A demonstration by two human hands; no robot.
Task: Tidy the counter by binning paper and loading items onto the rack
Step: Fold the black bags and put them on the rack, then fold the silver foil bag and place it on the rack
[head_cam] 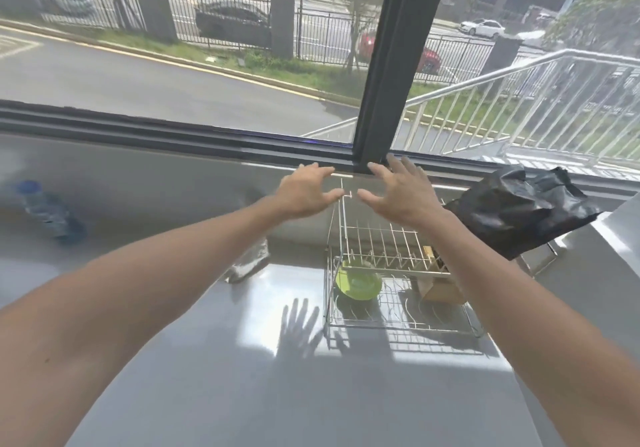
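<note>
A two-tier wire dish rack (388, 322) stands on the steel counter (242, 377) at centre right. A green bowl (358, 284) leans in its lower tier, and a wooden box (441, 289) sits at its right end. My left hand (304, 192) and my right hand (398, 190) hover above the rack's top, side by side, fingers spread, holding nothing. A crumpled grey-white piece (251, 259) lies on the counter left of the rack, partly hidden by my left forearm.
A black plastic bag (519, 214) hangs over a bin frame right of the rack. A clear water bottle with a blue cap (48, 211) lies far left on the counter. A window with a dark frame post (391, 65) runs along the counter's back.
</note>
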